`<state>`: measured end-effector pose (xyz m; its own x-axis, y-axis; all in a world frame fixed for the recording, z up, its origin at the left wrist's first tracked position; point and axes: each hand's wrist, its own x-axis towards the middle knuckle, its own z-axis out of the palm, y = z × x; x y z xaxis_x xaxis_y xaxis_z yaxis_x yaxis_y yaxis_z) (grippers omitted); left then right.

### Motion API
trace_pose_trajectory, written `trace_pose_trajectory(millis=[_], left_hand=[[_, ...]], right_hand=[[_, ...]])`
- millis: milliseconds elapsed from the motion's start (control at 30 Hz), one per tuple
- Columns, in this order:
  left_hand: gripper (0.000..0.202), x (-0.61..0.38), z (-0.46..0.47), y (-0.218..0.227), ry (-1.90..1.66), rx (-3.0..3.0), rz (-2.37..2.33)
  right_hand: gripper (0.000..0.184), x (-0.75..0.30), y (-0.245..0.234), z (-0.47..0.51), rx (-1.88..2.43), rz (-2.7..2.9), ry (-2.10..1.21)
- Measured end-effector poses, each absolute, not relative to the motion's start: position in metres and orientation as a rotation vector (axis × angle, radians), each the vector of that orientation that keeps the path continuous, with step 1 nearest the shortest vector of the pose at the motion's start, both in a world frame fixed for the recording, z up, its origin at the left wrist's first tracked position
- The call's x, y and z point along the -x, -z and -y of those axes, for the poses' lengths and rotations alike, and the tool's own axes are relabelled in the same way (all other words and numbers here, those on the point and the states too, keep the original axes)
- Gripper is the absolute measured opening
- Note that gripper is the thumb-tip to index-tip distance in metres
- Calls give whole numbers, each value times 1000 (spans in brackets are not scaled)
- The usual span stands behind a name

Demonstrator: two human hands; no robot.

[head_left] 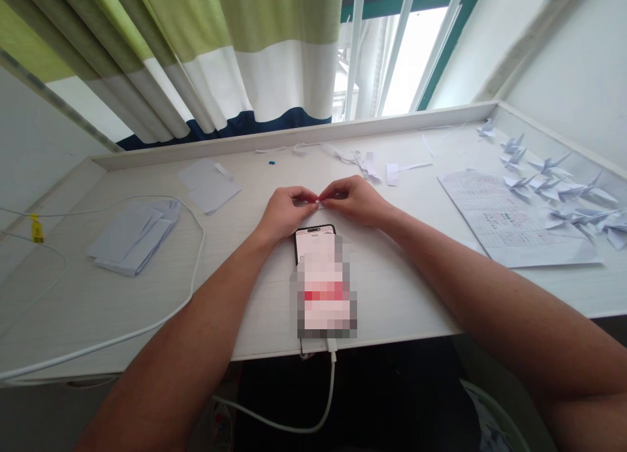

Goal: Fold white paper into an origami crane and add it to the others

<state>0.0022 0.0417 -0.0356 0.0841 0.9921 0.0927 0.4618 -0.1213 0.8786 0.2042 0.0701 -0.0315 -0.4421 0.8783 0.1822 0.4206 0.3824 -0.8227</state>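
Matt white paper cranes (pixel 563 184) and folded sheets (pixel 132 236) lie on a smooth pale wood-grain table (pixel 416 289) beside a glossy phone (pixel 316 233).

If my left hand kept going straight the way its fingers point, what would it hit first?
Your left hand points rightward, so first the small white paper piece it pinches, then likely your right hand just beyond.

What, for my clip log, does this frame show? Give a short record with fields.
left hand: pinching the small paper piece
right hand: pinching the same piece from the other end
phone: flat on the desk, just nearer than both hands, white cable plugged in
left side: paper stack
right side: printed sheet, folded paper cranes
back: paper scraps
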Motion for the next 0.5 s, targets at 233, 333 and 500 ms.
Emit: trace_pose_trajectory(millis=[233, 333, 500], left_hand=[[15, 3, -41, 32, -957, -1692, -1404], [17, 7, -40, 30, -942, -1673, -1383], [21, 7, -39, 32, -978, -1656, -1391]], right_hand=[[12, -201, 32, -69, 1144, 1998, -920], [11, -200, 32, -68, 1154, 1979, -929], [10, -199, 32, -67, 1142, 1983, -924]])
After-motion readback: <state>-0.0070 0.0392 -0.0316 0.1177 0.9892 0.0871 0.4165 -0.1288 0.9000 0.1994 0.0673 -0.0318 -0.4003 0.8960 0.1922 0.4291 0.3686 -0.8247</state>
